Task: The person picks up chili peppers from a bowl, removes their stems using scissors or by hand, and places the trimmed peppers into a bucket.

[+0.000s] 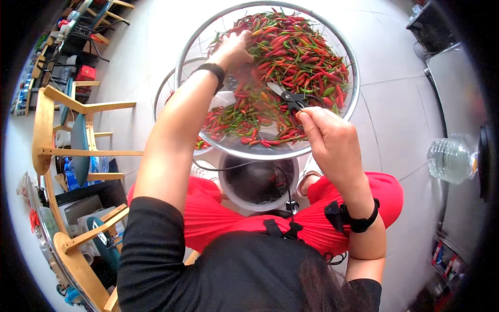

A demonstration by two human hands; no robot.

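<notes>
A wide round mesh sieve (355, 99) holds a heap of red and green chili peppers (291, 44). My left hand (235, 51) reaches over the sieve's far left part, its thumb and fingers apart at the edge of the heap. On the right, my right hand (328, 136) is closed in a pinch above the near right part; what its fingertips hold is too small to make out. Right beside those fingertips are black-handled scissors (292, 96), their blades pointing to the far left over the chilies. Between my hands, part of the sieve is blurred.
Under the sieve's near edge, between my feet, stands a pale bucket (296, 179) with a dark inside. A second round basket (157, 106) shows at the sieve's left. Wooden chairs (52, 151) line the left, and a large clear water bottle (448, 160) is at right.
</notes>
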